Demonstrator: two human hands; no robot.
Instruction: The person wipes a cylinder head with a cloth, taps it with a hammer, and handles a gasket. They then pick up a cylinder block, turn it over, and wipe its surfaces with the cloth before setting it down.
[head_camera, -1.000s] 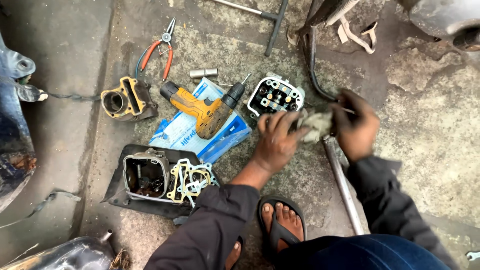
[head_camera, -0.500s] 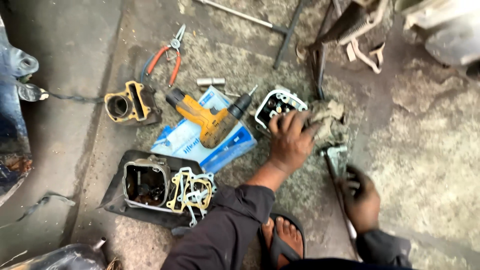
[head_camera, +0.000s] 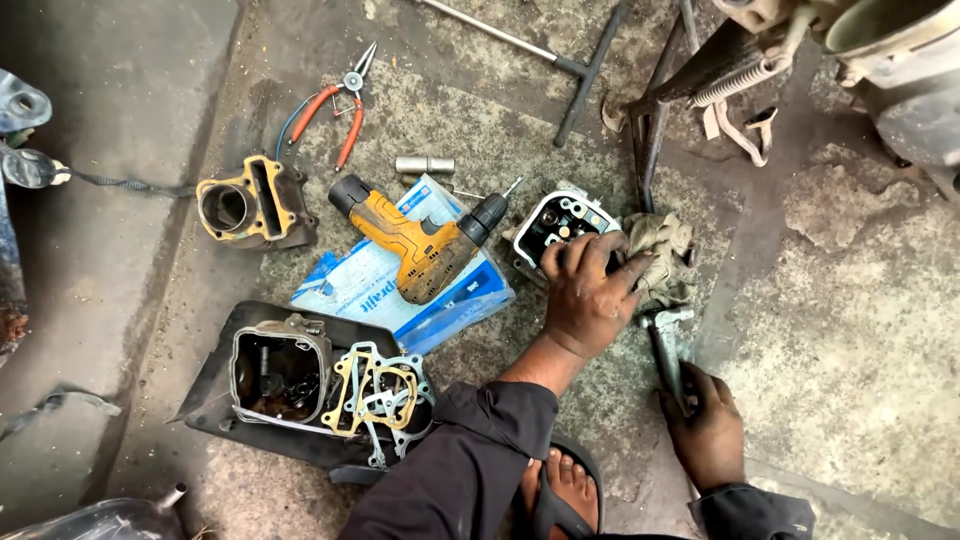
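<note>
- Left hand (head_camera: 590, 300): palm down, fingers spread, resting across the near edge of a cylinder head (head_camera: 562, 222) and touching a grey rag (head_camera: 662, 255) just to the right; it presses rather than grips.
- Right hand (head_camera: 708, 435): fingers curled closed round the near end of a metal tool handle (head_camera: 664, 345) lying on the concrete floor (head_camera: 850, 330), right of the left forearm.
- Cylinder head: silver, open face up, centre of the scene, between the drill and the rag.
- Cordless drill (head_camera: 425, 240): yellow and black, bit pointing right toward the cylinder head, lying on a blue and white packet (head_camera: 385, 295).
- Small metal socket (head_camera: 424, 165): just beyond the drill.
- Pliers (head_camera: 335, 100): red handles, far left of centre.
- Engine cylinder (head_camera: 250, 207): brass-coloured rim, left of the drill.
- Black tray (head_camera: 215, 380): near left, carrying an engine casing (head_camera: 280, 370) and loose gaskets (head_camera: 375, 390).
- T-handle wrench (head_camera: 560, 65): far centre, on the floor.
- Sandalled foot (head_camera: 560, 490): near edge, between the two forearms.
</note>
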